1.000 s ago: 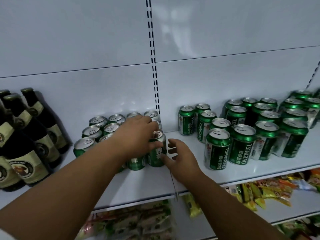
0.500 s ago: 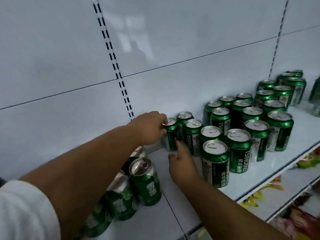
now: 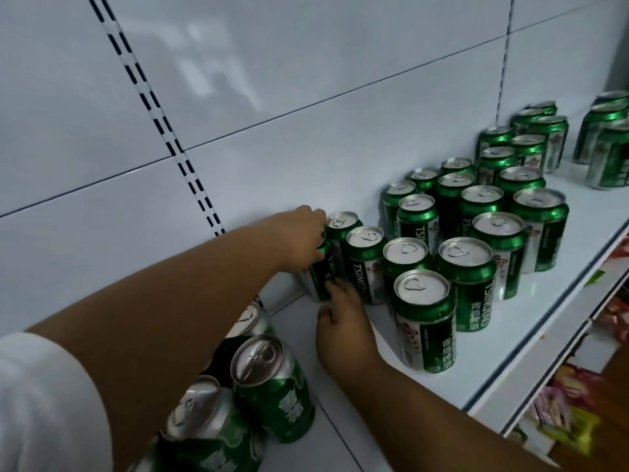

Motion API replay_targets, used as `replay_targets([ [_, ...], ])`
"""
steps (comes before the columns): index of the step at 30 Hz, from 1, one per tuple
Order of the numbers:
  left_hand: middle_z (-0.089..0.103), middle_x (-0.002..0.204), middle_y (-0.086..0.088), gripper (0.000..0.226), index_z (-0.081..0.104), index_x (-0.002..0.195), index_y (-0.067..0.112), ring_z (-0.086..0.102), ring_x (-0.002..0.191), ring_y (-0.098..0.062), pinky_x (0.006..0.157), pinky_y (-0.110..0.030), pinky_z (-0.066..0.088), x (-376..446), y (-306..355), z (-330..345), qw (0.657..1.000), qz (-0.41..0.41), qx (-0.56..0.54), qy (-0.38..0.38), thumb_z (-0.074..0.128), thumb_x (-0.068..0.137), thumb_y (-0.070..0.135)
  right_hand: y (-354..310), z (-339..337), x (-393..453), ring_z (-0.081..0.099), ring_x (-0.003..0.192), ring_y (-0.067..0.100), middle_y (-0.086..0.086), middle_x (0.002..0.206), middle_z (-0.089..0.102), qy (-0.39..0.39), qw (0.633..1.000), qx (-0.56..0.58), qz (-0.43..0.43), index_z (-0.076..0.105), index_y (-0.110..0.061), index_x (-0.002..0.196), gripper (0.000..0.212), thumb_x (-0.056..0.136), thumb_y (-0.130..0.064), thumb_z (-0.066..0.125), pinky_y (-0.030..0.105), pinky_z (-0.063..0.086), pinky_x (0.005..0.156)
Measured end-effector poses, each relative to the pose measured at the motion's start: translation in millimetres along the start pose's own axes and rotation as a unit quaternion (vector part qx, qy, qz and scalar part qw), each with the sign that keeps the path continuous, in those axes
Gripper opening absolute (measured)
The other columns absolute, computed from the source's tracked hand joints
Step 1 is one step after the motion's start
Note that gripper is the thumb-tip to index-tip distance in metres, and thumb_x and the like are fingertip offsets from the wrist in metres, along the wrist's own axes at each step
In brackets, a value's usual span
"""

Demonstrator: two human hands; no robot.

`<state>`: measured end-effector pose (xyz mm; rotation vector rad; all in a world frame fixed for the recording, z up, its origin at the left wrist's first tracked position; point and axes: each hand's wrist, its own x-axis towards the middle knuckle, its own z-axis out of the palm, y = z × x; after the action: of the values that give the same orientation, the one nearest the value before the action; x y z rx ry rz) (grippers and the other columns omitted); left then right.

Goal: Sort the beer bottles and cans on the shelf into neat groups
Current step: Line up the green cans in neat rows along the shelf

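A green Tsingtao beer can is standing upright at the back of the white shelf, close against the white back panel, and the person's left hand is curling over its top and side, so that grip is closing on the can. The right hand is lying low on the shelf just in front, its fingertips touching the lower part of the same can; its fingers are reaching forward fairly straight, pressing rather than wrapping round. Just beside the held can on the right, two more cans of the same kind are standing, and beyond them a loose cluster of green cans is spreading towards the shelf's front edge, all upright with their silver tops showing. Further right, another group of cans is sitting near the back panel, and a few more are standing at the frame's edge. Below the left forearm, nearer the viewer, several cans with different lettering are crowding together. A slotted upright strip is running down the back panel, and packets of snacks, blurred, are lying on a lower shelf.
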<state>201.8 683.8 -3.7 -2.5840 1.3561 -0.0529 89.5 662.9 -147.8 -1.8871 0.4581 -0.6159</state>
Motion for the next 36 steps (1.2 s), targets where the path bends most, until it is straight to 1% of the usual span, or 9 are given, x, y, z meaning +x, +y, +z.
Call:
replay_targets([
  [2,0.049,0.124,-0.006,0.055,0.049,0.131,0.015,0.056,0.108,-0.025,0.089,-0.036,0.049,0.2,-3.2,-5.9,1.000,0.004,-0.007,-0.008,0.073,0.084,0.033,-0.5,-1.8,0.0,0.037,0.118,0.004,0.006,0.151,0.033,0.010,1.000,0.011,-0.002,0.044,-0.008,0.143,0.047,0.097,0.000,0.039,-0.004,0.015,0.094],
  [6,0.049,0.125,-0.001,0.061,0.054,0.133,0.022,0.053,0.112,-0.022,0.095,-0.038,0.048,-2.9,-8.5,-15.1,0.999,0.031,-0.011,-0.032,0.080,0.078,0.027,-2.2,-3.2,-2.6,0.037,0.133,0.013,0.002,0.152,0.031,0.014,1.000,0.018,-0.001,0.041,-0.012,0.144,0.048,0.097,-0.002,0.041,0.010,0.020,0.102],
  [13,0.050,0.127,0.000,0.055,0.054,0.134,0.023,0.053,0.115,-0.022,0.097,-0.039,0.046,-2.6,-10.9,-16.2,0.999,0.030,-0.004,-0.038,0.074,0.084,0.031,-5.4,-4.7,-4.3,0.035,0.134,0.011,-0.001,0.154,0.024,-0.011,1.000,0.007,0.003,0.036,-0.016,0.148,0.051,0.098,-0.006,0.041,0.011,0.021,0.101],
  [22,0.053,0.112,-0.001,0.035,0.063,0.115,0.021,0.058,0.100,-0.023,0.086,-0.040,0.051,12.6,-3.8,-13.3,0.998,0.017,0.053,-0.021,0.066,0.087,0.042,-5.6,-8.9,0.2,0.022,0.145,0.012,-0.004,0.162,0.010,-0.052,0.998,0.022,0.025,0.025,-0.018,0.154,0.054,0.102,-0.014,0.041,0.013,0.016,0.108],
  [26,0.049,0.116,-0.001,0.035,0.060,0.117,0.021,0.056,0.102,-0.023,0.082,-0.035,0.047,14.8,1.2,-13.2,0.996,0.004,0.074,-0.039,0.063,0.090,0.042,-5.4,-9.4,0.5,0.021,0.146,0.012,-0.004,0.162,0.011,-0.049,0.998,0.027,0.030,0.026,-0.017,0.153,0.052,0.102,-0.014,0.040,0.012,0.014,0.106],
  [29,0.048,0.121,-0.005,0.043,0.054,0.125,0.019,0.054,0.106,-0.025,0.086,-0.039,0.049,10.1,6.8,-15.1,0.993,0.004,0.112,-0.033,0.059,0.091,0.045,-5.1,-9.6,-0.5,0.021,0.145,0.012,-0.003,0.162,0.013,-0.043,0.998,0.034,0.032,0.026,-0.018,0.152,0.052,0.102,-0.014,0.040,0.012,0.014,0.105],
  [32,0.051,0.128,-0.005,0.057,0.047,0.139,0.023,0.050,0.117,-0.024,0.096,-0.041,0.046,6.7,15.7,-20.2,0.996,0.066,0.053,0.036,0.062,0.088,0.045,-5.3,-9.0,-2.9,0.027,0.141,0.010,-0.001,0.157,0.024,-0.017,0.999,0.040,0.026,0.031,-0.018,0.150,0.050,0.101,-0.013,0.042,0.010,0.017,0.102],
  [34,0.051,0.131,-0.003,0.065,0.042,0.145,0.029,0.048,0.121,-0.022,0.102,-0.040,0.042,6.8,25.5,-22.7,0.993,0.113,0.000,0.012,0.066,0.086,0.043,-6.4,-9.5,-5.3,0.031,0.138,0.010,-0.001,0.153,0.030,-0.005,0.999,0.038,0.026,0.036,-0.018,0.146,0.046,0.101,-0.013,0.042,0.010,0.019,0.100],
  [36,0.050,0.131,-0.003,0.067,0.039,0.146,0.033,0.047,0.122,-0.023,0.103,-0.041,0.041,9.6,34.1,-21.0,0.990,0.138,0.016,-0.010,0.068,0.085,0.041,-8.0,-9.7,-8.2,0.035,0.134,0.009,-0.001,0.149,0.035,0.000,0.999,0.037,0.026,0.040,-0.017,0.142,0.041,0.101,-0.012,0.041,0.010,0.021,0.098],
])
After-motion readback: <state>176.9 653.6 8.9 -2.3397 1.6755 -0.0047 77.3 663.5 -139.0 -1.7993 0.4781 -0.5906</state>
